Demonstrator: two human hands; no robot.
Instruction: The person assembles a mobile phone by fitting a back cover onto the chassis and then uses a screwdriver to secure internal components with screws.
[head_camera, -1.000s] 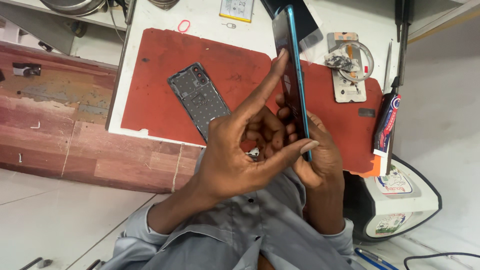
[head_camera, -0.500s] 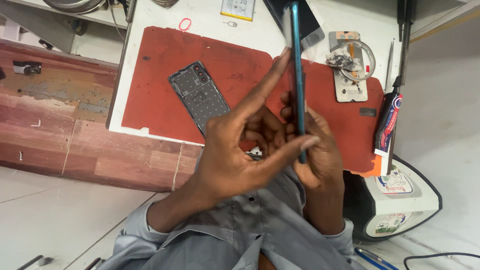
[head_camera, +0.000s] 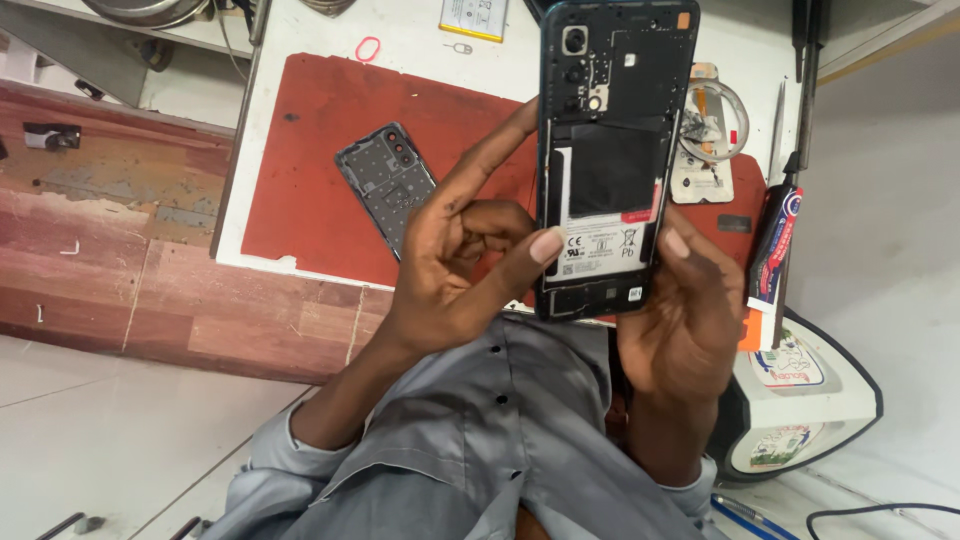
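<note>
Both hands hold an opened phone (head_camera: 615, 160) upright above the worktop (head_camera: 420, 40), its bare inside turned toward the camera. The left hand (head_camera: 465, 265) presses its thumb against the phone's left edge and stretches the forefinger up behind that edge, while the other fingers (head_camera: 490, 225) curl loosely into the palm. The right hand (head_camera: 685, 310) cups the lower right corner, its fingers closed around the frame with the thumb lying on the side.

Judging by how things lie, the opening step is done: the phone's back cover (head_camera: 387, 190) is off and rests face down on the red mat (head_camera: 300, 150), just left of the left hand and apart from the phone. Inside, the camera parts near the top, a dark plate in the middle and a white label below it remain in place, so nothing deeper looks removed yet. A small white tray of parts (head_camera: 705, 130) sits right of the phone, and a screwdriver (head_camera: 775, 245) lies at the mat's right edge
</note>
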